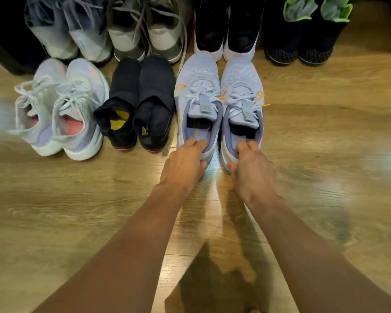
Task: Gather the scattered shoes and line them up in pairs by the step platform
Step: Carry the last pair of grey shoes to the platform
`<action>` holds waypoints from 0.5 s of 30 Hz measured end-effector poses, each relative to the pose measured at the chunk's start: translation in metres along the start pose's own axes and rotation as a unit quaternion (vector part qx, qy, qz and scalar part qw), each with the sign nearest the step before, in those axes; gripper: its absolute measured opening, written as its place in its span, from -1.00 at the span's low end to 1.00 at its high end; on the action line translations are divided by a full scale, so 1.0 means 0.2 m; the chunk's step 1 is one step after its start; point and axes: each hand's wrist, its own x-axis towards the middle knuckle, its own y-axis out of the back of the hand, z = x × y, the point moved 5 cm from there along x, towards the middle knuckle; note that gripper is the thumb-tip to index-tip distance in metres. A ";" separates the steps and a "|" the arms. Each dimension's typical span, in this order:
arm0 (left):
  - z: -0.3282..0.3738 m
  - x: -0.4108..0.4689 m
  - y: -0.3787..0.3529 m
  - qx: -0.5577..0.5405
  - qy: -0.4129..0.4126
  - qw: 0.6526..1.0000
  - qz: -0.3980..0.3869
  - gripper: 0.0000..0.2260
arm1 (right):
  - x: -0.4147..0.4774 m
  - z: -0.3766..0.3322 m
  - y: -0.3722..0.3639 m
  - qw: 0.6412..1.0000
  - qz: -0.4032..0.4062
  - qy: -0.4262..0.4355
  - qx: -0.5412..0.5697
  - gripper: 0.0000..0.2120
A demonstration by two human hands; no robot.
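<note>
Left hand (183,164) pinches the left pale-blue sneaker (198,86) by its heel; right hand (252,170) pinches the right sneaker (240,82) likewise.
Glossy wood-plank floor (77,211); other pairs (156,86) stand in two rows.

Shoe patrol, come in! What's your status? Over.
Left hand grips left blue sneaker at heel; right hand grips right blue sneaker likewise. Pair side by side beside black slip-ons. Nothing in the way.

warm glare, blurred, distorted edges

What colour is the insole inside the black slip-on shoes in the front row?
The insole is yellow; the head view, the only one, shows it best.
</note>
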 end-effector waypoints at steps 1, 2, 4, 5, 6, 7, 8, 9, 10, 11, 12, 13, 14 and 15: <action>0.00 0.00 0.00 -0.001 0.003 1.000 -0.005 -0.85 | 0.01 0.00 0.00 1.000 -0.008 -0.005 -0.004 -0.76; 0.00 0.01 0.00 -0.001 0.006 1.000 -0.012 -0.85 | 0.01 -0.01 0.00 1.000 -0.016 -0.009 -0.008 -0.75; 0.00 0.02 -0.01 0.004 0.017 0.999 -0.031 -0.84 | 0.02 -0.01 0.00 0.999 -0.037 -0.019 -0.017 -0.74; -0.01 0.02 -0.02 0.006 0.022 0.999 -0.041 -0.83 | 0.02 -0.02 0.00 0.998 -0.047 -0.020 -0.022 -0.74; -0.01 0.03 -0.02 0.007 0.026 0.998 -0.049 -0.81 | 0.02 -0.03 0.00 0.998 -0.053 -0.020 -0.028 -0.75; -0.01 0.03 -0.03 0.007 0.028 0.998 -0.054 -0.81 | 0.02 -0.03 0.00 0.998 -0.055 -0.020 -0.034 -0.76; -0.01 0.03 -0.03 0.007 0.029 0.998 -0.056 -0.80 | 0.02 -0.04 0.01 0.998 -0.053 -0.018 -0.039 -0.77; -0.01 0.04 -0.03 0.005 0.029 0.998 -0.054 -0.80 | 0.02 -0.05 0.01 0.998 -0.047 -0.018 -0.043 -0.77; -0.01 0.05 -0.02 0.000 0.028 0.998 -0.051 -0.80 | 0.03 -0.05 0.02 0.998 -0.040 -0.017 -0.044 -0.78; -0.01 0.05 -0.02 -0.007 0.026 0.999 -0.045 -0.81 | 0.03 -0.06 0.02 0.998 -0.032 -0.017 -0.045 -0.78; 0.00 0.06 -0.01 -0.014 0.024 0.999 -0.041 -0.82 | 0.04 -0.06 0.03 0.998 -0.028 -0.018 -0.045 -0.78; 0.00 0.06 -0.01 -0.018 0.023 0.999 -0.038 -0.82 | 0.04 -0.06 0.03 0.998 -0.027 -0.018 -0.046 -0.78; 0.00 0.07 -0.01 -0.020 0.023 0.999 -0.036 -0.83 | 0.05 -0.07 0.02 0.998 -0.029 -0.018 -0.047 -0.78; 0.01 0.07 -0.01 -0.021 0.024 0.999 -0.037 -0.83 | 0.05 -0.07 0.02 0.998 -0.031 -0.017 -0.047 -0.78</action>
